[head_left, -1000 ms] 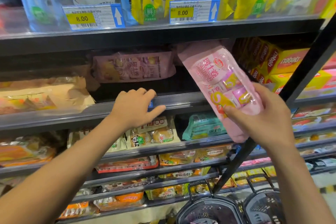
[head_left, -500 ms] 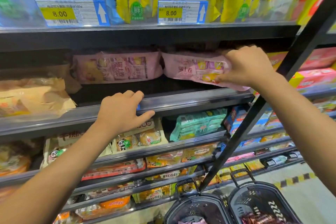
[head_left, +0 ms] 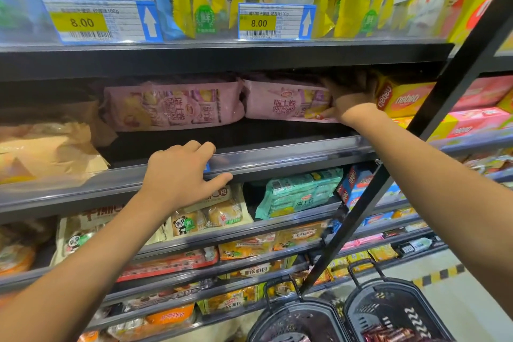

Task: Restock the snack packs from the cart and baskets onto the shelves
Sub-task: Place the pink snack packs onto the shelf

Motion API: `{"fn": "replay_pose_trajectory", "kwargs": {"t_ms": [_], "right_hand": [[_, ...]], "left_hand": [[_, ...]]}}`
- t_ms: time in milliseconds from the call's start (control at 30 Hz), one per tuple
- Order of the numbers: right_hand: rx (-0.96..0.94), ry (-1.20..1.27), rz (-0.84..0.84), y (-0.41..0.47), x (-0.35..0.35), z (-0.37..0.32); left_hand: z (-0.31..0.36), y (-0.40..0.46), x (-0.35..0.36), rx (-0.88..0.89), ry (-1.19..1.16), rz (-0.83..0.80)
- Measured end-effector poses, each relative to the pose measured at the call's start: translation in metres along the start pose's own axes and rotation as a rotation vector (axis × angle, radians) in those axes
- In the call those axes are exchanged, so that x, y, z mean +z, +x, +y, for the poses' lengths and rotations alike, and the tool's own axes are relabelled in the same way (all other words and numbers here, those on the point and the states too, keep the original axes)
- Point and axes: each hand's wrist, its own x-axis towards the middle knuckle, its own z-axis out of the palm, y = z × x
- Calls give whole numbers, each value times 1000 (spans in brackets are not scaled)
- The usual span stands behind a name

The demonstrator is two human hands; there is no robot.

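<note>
While the left hand (head_left: 180,172) curls over the shelf rail (head_left: 277,159) to steady the reach, the right hand (head_left: 348,97) grips the pink pack (head_left: 280,103), seating it beside its twin (head_left: 172,105)

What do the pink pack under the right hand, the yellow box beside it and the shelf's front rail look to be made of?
Pink pack: soft plastic film, slightly glossy; it creases and puckers at its sealed end. Yellow box: printed cardboard, judging by its flat faces and sharp edges. Front rail: probably clear hard plastic over dark metal; it carries a bright streak of glare. The right hand touches the pack; the left hand holds the rail.
</note>
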Motion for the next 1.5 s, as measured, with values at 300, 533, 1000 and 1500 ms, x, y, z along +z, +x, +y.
{"fn": "replay_pose_trajectory", "kwargs": {"t_ms": [300,533,1000,1500], "right_hand": [[146,-30,44,-13,23,-22],[152,234,-166,-29,25,-10],[39,289,-433,-8,15,-27],[-137,384,-365,-37,-3,-101]], "left_hand": [[1,0,-1,2,-6,6],[3,0,1,-11,6,3],[7,0,-4,-55,1,-58],[3,10,-22,-114,-103,-349]]}}
